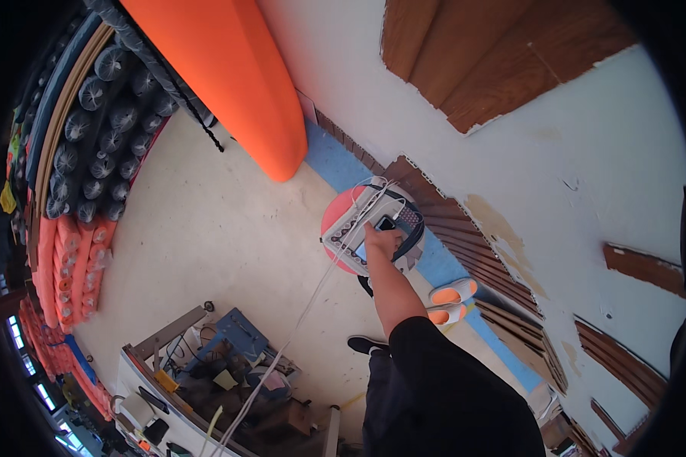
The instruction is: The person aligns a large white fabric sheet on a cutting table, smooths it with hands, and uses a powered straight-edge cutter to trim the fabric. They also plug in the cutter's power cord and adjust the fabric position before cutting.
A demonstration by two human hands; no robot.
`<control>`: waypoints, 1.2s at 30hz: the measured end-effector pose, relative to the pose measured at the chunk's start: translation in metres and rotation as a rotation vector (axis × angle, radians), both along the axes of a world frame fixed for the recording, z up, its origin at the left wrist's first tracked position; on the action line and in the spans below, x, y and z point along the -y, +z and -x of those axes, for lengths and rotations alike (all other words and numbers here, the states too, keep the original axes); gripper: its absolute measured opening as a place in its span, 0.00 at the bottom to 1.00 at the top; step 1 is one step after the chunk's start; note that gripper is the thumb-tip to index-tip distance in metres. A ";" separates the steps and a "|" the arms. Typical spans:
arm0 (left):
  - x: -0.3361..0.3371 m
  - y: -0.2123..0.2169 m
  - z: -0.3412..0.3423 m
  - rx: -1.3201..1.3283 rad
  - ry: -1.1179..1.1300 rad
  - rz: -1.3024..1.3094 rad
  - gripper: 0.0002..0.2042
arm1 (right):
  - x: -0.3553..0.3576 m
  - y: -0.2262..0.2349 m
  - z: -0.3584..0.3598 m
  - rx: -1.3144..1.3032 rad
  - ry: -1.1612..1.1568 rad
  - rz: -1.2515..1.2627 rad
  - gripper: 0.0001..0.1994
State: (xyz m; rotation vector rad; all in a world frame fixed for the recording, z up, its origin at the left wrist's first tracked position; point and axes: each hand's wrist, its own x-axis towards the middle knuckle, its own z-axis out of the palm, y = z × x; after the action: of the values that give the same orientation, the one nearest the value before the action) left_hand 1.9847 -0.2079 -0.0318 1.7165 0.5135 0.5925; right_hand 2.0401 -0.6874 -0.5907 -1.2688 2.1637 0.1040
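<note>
Overhead, pale floor (pixel 206 228) meets peeling white wall (pixel 587 175).

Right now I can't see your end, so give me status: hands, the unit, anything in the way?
Right hand on a small dark device atop the white power strip, red stool beneath. Left hand out of view. White cords trail off the strip toward the workbench.

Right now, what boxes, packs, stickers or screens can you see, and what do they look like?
Small screen: dark, glossy rectangle under the hand, lying on a white and grey slab on a round red stool.
Wrapped rolls, upper left: dark bundles in clear plastic, stacked ends out.
Wrapped rolls, left edge: orange bundles in clear plastic, stacked below them.
</note>
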 end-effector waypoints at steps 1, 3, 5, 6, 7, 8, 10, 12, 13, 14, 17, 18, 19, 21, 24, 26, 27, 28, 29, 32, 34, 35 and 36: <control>0.008 -0.001 -0.001 0.043 -0.130 -0.049 0.20 | -0.001 -0.002 -0.006 0.009 -0.007 -0.002 0.46; 0.017 0.001 -0.006 0.025 -0.138 -0.055 0.20 | -0.005 -0.013 -0.004 0.009 0.098 0.016 0.44; 0.028 0.004 -0.012 0.007 -0.148 -0.105 0.20 | -0.010 -0.020 0.008 -0.017 0.256 0.070 0.42; 0.026 0.004 -0.013 0.011 -0.174 -0.087 0.21 | -0.015 -0.021 0.017 -0.035 0.358 0.121 0.41; 0.021 0.005 -0.014 0.015 -0.201 -0.070 0.21 | -0.017 -0.023 0.024 -0.052 0.460 0.173 0.41; 0.020 0.004 -0.018 0.010 -0.228 -0.060 0.21 | -0.018 -0.023 0.031 -0.041 0.486 0.202 0.40; 0.021 0.003 -0.021 0.019 -0.175 -0.050 0.21 | -0.021 -0.024 0.039 -0.016 0.536 0.261 0.38; 0.029 0.003 -0.022 0.018 -0.145 -0.058 0.20 | -0.020 -0.021 0.036 -0.018 0.555 0.269 0.36; 0.034 0.003 -0.023 0.017 -0.139 -0.070 0.20 | -0.019 -0.020 0.032 -0.032 0.563 0.257 0.36; 0.038 0.002 -0.025 0.017 -0.136 -0.080 0.19 | -0.017 -0.020 0.028 -0.047 0.567 0.248 0.36; 0.030 0.002 -0.026 -0.004 -0.218 -0.097 0.17 | -0.018 -0.020 0.024 -0.085 0.569 0.254 0.34; 0.033 0.002 -0.026 0.002 -0.171 -0.093 0.17 | -0.020 -0.020 0.023 -0.100 0.570 0.258 0.34; 0.038 0.000 -0.026 0.008 -0.125 -0.089 0.16 | -0.021 -0.019 0.022 -0.105 0.578 0.260 0.34; 0.041 -0.001 -0.025 0.013 -0.085 -0.072 0.16 | -0.020 -0.019 0.023 -0.117 0.593 0.268 0.35; 0.029 -0.001 -0.021 0.017 -0.097 -0.044 0.16 | -0.019 -0.019 0.024 -0.116 0.618 0.249 0.34; 0.027 -0.001 -0.019 0.024 -0.091 -0.041 0.16 | -0.017 -0.020 0.022 -0.126 0.629 0.226 0.34; 0.025 0.000 -0.018 0.029 -0.100 -0.043 0.16 | -0.017 -0.020 0.021 -0.131 0.633 0.214 0.34; 0.022 0.000 -0.016 0.034 -0.110 -0.044 0.17 | -0.016 -0.021 0.019 -0.143 0.639 0.232 0.34; 0.021 0.001 -0.015 0.037 -0.117 -0.047 0.17 | -0.016 -0.021 0.018 -0.156 0.648 0.248 0.33; 0.020 -0.002 -0.013 0.074 -0.069 -0.008 0.19 | -0.016 -0.016 0.019 -0.125 0.607 0.257 0.35; 0.016 -0.002 -0.011 0.074 -0.094 -0.017 0.20 | -0.017 -0.006 0.024 -0.063 0.592 0.287 0.39; 0.013 -0.001 -0.009 0.071 -0.101 -0.021 0.21 | -0.023 0.004 0.031 -0.025 0.604 0.319 0.41; 0.011 -0.001 -0.008 0.074 -0.101 -0.008 0.21 | -0.030 0.013 0.041 0.013 0.614 0.350 0.43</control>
State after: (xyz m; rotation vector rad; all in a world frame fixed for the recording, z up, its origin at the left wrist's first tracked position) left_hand 1.9927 -0.2189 -0.0327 1.7106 0.3708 0.5833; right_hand 1.9987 -0.6574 -0.5781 -2.0962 1.7562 -0.0368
